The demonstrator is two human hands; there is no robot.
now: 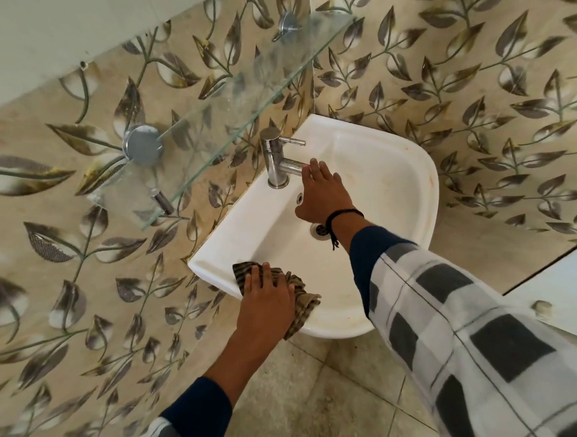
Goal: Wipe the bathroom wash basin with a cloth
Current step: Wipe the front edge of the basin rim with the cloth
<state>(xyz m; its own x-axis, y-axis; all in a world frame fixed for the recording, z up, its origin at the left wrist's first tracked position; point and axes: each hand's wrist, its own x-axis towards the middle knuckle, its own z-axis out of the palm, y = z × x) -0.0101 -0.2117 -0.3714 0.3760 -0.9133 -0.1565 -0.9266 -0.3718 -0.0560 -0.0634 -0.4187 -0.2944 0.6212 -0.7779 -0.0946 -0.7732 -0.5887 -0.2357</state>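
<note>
Head view, looking steeply down into a tiled corner. White wash basin [378, 177] is fixed to the leaf-patterned wall at picture left. Its tap edge runs along that wall and its rounded front bulges toward picture right. Its long axis runs from the far corner of the room toward the viewer.

Striped brown cloth [300, 299] lies bunched on the basin's near rim. Its long axis slants from upper left on the rim to lower right, where a loose end hangs over the outer edge. Left hand [266, 302] lies flat on the cloth, fingers straight and pointing away from the viewer: grip released, pressing rather than grasping.

Right hand [323, 193] reaches across the bowl above the drain [318, 229], fingertips on the spout end of the tap [277, 159]. Whether this grip closes round the spout cannot be told. Glass shelf [219, 118] hangs on the wall above the tap.

Step in hand, as judged: wiping the near rim. Done well, the palm should bear evenly and the cloth should travel along the rim's length rather than across it. The hanging end is best gathered under the hand. Strokes should overlap before moving down into the bowl and on to the faint orange marks on the rim at picture right.
</note>
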